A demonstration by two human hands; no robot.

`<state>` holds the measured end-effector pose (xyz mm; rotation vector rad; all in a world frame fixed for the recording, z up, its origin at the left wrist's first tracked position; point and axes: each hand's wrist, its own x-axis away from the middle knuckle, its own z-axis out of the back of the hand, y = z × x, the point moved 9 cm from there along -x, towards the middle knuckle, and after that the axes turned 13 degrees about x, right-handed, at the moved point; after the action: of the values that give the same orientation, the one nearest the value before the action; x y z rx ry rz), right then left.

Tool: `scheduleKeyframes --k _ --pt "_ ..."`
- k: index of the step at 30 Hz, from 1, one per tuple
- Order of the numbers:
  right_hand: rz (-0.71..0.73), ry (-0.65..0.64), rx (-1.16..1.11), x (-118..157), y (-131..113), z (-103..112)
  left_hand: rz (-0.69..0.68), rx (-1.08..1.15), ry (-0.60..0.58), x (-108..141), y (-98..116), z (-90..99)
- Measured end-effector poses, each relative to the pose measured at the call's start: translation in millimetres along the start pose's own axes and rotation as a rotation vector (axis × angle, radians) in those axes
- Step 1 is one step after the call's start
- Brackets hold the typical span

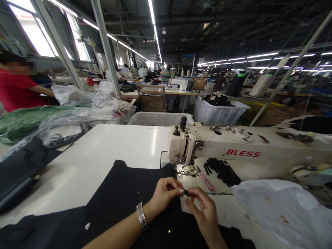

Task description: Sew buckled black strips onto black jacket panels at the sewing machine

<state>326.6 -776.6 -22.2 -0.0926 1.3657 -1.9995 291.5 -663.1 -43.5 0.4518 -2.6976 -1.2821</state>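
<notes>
My left hand, with a metal watch at its wrist, pinches a small black strip between thumb and fingers. From the other side my right hand grips the same strip. Both hands are above a large black fabric panel spread over the white table. Just beyond them is the needle area of a sewing machine. On the machine bed lie pink-handled thread snips and a pile of short black strips.
A white plastic bag lies at the right. Plastic-wrapped goods and dark pieces cover the left side. Behind the table stand a translucent bin and a filled white bin. A person in red is at far left.
</notes>
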Motion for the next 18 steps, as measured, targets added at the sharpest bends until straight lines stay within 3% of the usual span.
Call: scheduleKeyframes --k 3,10,15,18 --pt "-0.030 0.023 0.025 -1 5 1 0.021 0.039 -0.005 0 -3 -0.2" --pt "-0.151 0.003 -0.161 -5 9 0 0.136 0.111 -0.084 0 -14 -1.5" --pt "-0.140 -0.005 -0.136 -3 13 0 0.115 0.128 -0.048 0 -11 0.1" --pt "-0.048 0.065 0.000 -1 9 7 0.093 0.158 0.013 0 -8 3.7"
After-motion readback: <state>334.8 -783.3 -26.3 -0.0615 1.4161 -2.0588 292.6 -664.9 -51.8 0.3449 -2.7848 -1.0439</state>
